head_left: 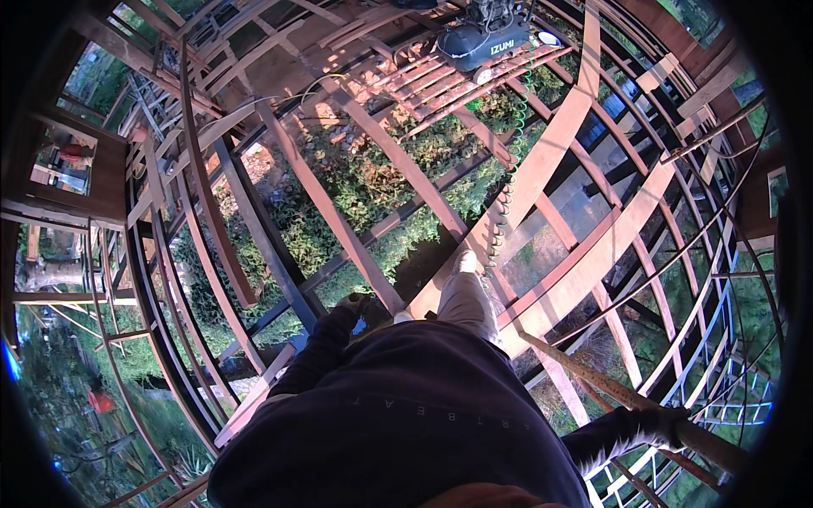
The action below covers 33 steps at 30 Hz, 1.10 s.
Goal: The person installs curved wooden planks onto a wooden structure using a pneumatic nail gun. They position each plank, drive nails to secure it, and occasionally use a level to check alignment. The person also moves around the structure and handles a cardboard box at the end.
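In the head view, the right hand (673,423) is gloved and clenched around a long wooden pole (593,381). The left hand (350,305), also gloved, is down beside a wooden beam (339,220); its grip I cannot tell. Far ahead of both hands stands an air compressor (483,38), with a coiled hose (508,178) hanging from it.

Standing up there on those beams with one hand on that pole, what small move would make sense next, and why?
Probably a short step along the wooden beam, keeping the right hand closed on the long wooden pole. The forward foot sits on that beam with open gaps and greenery far below, and the left hand is down by a dark steel beam, so steady support seems to matter most.
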### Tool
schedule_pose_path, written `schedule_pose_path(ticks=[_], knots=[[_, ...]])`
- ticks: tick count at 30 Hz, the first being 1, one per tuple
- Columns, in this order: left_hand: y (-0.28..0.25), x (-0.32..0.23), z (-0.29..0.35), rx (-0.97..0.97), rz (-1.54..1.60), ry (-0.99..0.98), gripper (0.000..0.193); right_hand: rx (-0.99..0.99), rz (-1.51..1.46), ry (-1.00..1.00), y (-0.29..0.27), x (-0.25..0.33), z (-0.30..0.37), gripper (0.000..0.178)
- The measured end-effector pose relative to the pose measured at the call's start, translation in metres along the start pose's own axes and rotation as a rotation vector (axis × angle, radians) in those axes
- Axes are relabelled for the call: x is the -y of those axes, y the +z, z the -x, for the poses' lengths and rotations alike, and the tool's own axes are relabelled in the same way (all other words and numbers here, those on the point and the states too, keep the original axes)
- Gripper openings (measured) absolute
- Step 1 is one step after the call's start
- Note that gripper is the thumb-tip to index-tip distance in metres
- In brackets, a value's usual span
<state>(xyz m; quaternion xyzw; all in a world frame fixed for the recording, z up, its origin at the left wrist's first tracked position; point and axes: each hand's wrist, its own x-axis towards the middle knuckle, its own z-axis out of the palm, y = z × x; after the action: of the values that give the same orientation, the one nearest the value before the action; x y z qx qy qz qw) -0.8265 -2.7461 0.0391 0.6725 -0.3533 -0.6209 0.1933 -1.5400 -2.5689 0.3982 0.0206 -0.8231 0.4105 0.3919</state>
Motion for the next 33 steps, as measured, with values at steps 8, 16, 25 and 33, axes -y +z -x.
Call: schedule_pose_path(ticks=[8,16,25,33], knots=[[0.024,-0.115,-0.131,0.112,-0.251,-0.074,0.029,-0.096,-0.112,-0.284,0.113,0.089,0.000,0.041],[-0.004,-0.284,-0.281,-0.224,0.097,0.212,0.042,0.127,-0.431,-0.518,0.309,0.253,0.003,0.042],[-0.002,-0.225,-0.204,-0.293,0.066,-0.232,0.040,1.154,-0.487,-0.588,0.518,0.456,0.205,0.038],[-0.041,-0.153,-0.193,-0.289,0.102,-0.693,0.051,1.379,-0.734,-0.807,0.580,0.653,0.378,0.042]])
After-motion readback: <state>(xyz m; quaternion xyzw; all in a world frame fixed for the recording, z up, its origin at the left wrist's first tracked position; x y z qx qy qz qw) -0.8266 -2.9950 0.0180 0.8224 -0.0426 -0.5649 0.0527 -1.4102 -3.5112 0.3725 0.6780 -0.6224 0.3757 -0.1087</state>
